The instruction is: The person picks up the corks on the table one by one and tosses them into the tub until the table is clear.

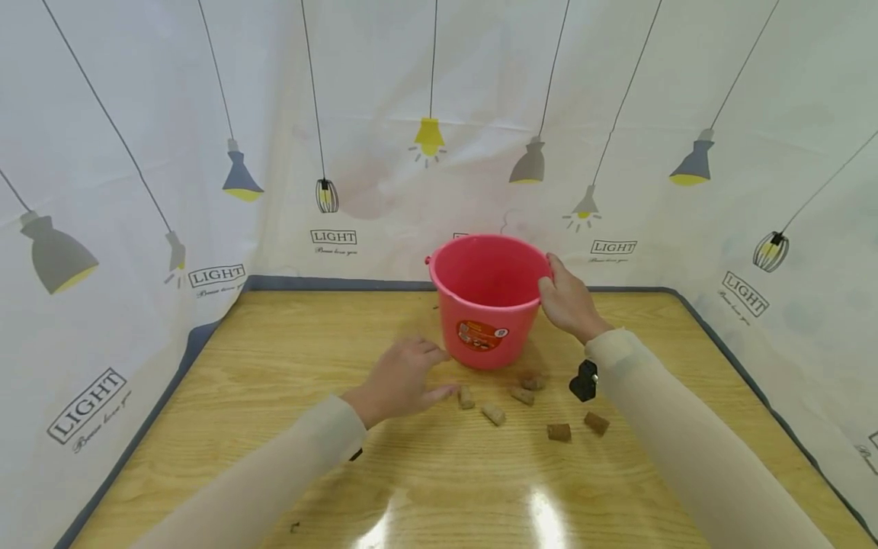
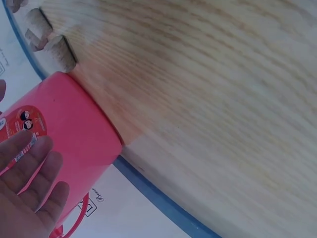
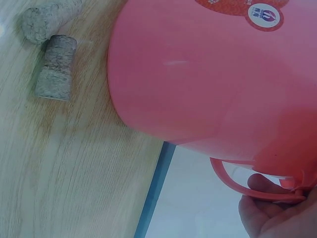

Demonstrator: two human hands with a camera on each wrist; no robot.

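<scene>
A pink plastic bucket (image 1: pixel 490 328) with an orange label stands on the wooden table, its mouth facing up and toward the head camera. At its right rim, by the handle joint, my right hand (image 1: pixel 571 299) grips it; the right wrist view shows those fingers (image 3: pixel 262 210) around the pink handle (image 3: pixel 233 183). Low beside the bucket's left side is my left hand (image 1: pixel 401 381), fingers extended and holding nothing. Whether its fingertips touch the bucket I cannot tell. Several corks lie in front of the bucket, among them a pale cork (image 1: pixel 492 414) and a browner cork (image 1: pixel 559 432).
The wooden table (image 1: pixel 274 358) has a dark blue border along its back and sides. A white cloth (image 1: pixel 384 168) printed with hanging lamps surrounds it. A small black device (image 1: pixel 584 381) shows beneath the right wrist. One dark speck (image 1: pixel 295 527) lies near the front left.
</scene>
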